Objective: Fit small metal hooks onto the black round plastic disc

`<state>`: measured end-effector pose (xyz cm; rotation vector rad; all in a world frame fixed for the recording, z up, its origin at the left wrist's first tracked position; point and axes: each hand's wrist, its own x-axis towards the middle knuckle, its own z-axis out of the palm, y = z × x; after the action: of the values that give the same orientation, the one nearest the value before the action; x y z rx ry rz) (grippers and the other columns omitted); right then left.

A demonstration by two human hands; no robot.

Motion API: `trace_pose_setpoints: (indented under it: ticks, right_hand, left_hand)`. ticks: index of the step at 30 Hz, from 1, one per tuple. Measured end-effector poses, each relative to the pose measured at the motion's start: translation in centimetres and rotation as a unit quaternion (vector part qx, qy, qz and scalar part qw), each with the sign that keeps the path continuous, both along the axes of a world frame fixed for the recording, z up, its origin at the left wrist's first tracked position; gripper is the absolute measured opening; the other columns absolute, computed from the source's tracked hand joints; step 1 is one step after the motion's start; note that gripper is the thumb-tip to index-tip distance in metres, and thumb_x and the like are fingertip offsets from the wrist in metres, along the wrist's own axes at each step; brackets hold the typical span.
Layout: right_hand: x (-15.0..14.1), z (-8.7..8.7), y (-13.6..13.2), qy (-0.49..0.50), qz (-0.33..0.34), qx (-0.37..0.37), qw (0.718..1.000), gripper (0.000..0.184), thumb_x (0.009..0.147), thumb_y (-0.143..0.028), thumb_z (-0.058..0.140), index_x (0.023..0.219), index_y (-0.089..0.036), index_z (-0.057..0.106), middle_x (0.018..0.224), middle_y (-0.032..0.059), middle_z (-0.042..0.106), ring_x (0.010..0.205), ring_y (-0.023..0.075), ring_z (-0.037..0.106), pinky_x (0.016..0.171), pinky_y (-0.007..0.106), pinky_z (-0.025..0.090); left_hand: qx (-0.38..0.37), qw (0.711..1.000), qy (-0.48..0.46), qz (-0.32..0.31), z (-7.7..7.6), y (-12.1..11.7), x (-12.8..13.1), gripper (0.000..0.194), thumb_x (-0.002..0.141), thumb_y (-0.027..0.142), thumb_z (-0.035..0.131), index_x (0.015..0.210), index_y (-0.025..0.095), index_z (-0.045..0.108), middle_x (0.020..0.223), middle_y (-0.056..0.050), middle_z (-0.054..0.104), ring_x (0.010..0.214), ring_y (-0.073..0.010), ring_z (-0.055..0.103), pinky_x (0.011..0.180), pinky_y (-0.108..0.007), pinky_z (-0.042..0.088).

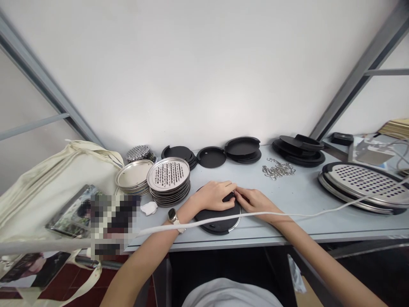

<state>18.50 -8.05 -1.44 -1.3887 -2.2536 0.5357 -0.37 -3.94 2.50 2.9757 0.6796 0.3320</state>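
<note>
A round black plastic plate [220,219] lies near the table's front edge, a strip of silver metal rim showing along its right side. My left hand [215,195] rests over its upper part, fingers closed and curled down onto it. At the plate's right upper edge, my right hand [252,202] has thumb and fingers pinched together, almost touching the left fingertips. A tiny silver piece glints between the fingertips; its exact shape is hidden. Behind the right hand lies a loose pile of silver metal hooks [277,169].
Round metal grater plates [169,174] are stacked left, beside plain metal discs [136,174]. Black round pieces [211,157] line the wall. Larger perforated plates [364,181] sit right. A white cable [306,214] crosses in front. A cream bag [60,179] stands left.
</note>
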Motion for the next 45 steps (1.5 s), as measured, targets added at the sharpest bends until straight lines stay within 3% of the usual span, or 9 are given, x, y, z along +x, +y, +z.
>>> trace_pose_setpoints:
  ticks: [45]
  right_hand:
    - [0.08,-0.16,-0.12,-0.020,-0.001,0.015,1.000,0.025,0.094,-0.030,0.034,0.079,-0.020,0.051,0.067,0.0001,0.058,0.057,0.0132,0.051,0.057,0.024,0.033]
  left_hand:
    - [-0.002,1.000,0.009,-0.003,-0.06,0.24,-0.21,0.011,0.086,0.029,0.045,0.090,0.019,0.046,0.089,-0.002,0.059,0.072,-0.0154,0.055,0.059,-0.027,0.035]
